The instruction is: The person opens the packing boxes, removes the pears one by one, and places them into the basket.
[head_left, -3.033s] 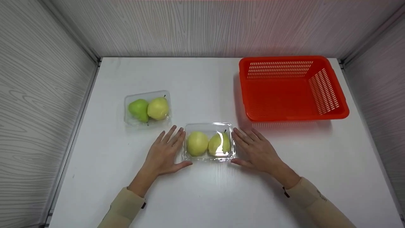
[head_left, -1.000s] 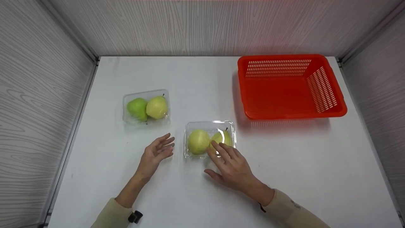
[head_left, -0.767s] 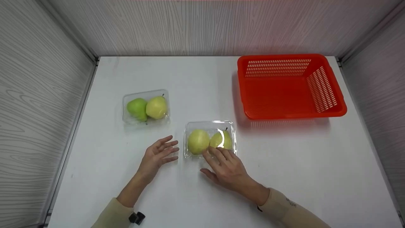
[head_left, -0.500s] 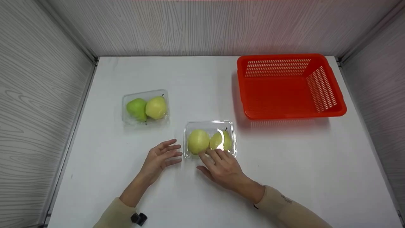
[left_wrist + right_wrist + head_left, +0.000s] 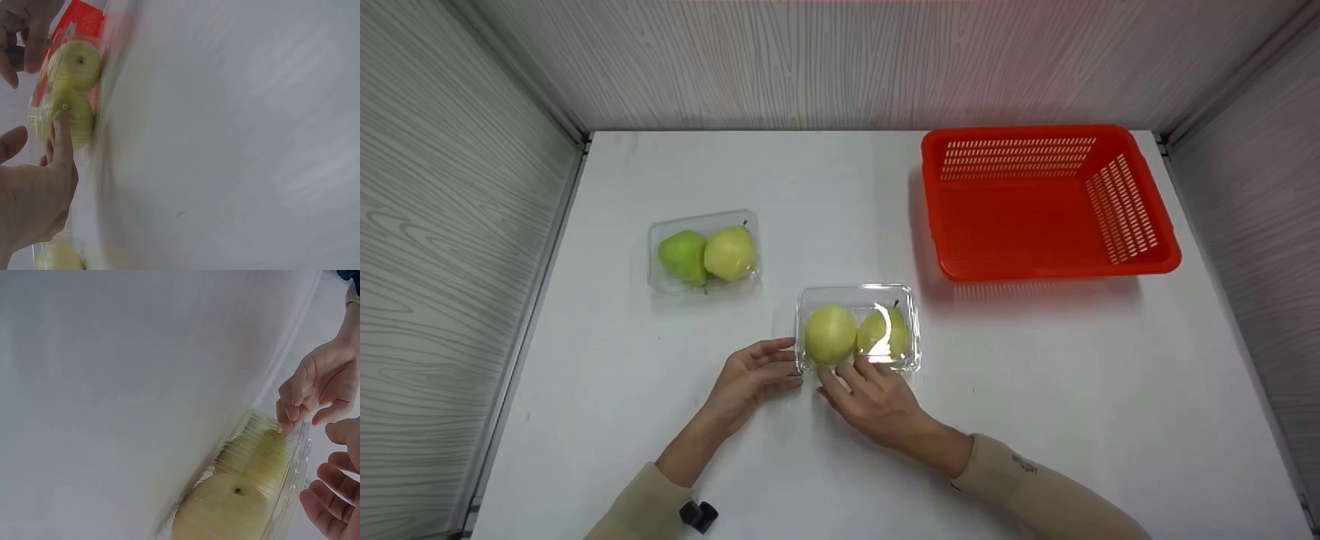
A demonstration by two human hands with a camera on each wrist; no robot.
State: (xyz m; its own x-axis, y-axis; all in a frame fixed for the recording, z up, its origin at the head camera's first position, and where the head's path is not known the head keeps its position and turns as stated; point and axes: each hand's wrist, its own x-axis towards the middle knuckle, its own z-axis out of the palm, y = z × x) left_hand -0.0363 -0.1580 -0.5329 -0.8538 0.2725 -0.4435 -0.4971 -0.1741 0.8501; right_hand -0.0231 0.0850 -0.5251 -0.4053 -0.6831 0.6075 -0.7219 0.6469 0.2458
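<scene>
A clear plastic clamshell box [image 5: 847,297] lies at the middle of the white table, holding a round yellow-green fruit [image 5: 830,334] and a yellow-green pear [image 5: 883,330]. My left hand [image 5: 750,379] stands at its left side, fingers nearly straight with tips right at the front left corner. Over the front edge my right hand [image 5: 877,401] reaches with loosely bent fingers, thumb mostly hidden below. In the right wrist view, the right-hand fingers [image 5: 334,492] are spread beside the box's rim [image 5: 298,467], pinching nothing.
A second clear box [image 5: 667,225] with a green pear [image 5: 684,256] and a yellow-green fruit [image 5: 730,253] lies at the left. At the back right stands a red slotted plastic basket [image 5: 1054,274]. Grey wood-grain panels [image 5: 840,67] border the table at the back and sides.
From lying flat at the box's two sides, both hands have shifted. The right moved to the front edge, then leftward; the left drew away, then came back toward the box's left corner.
</scene>
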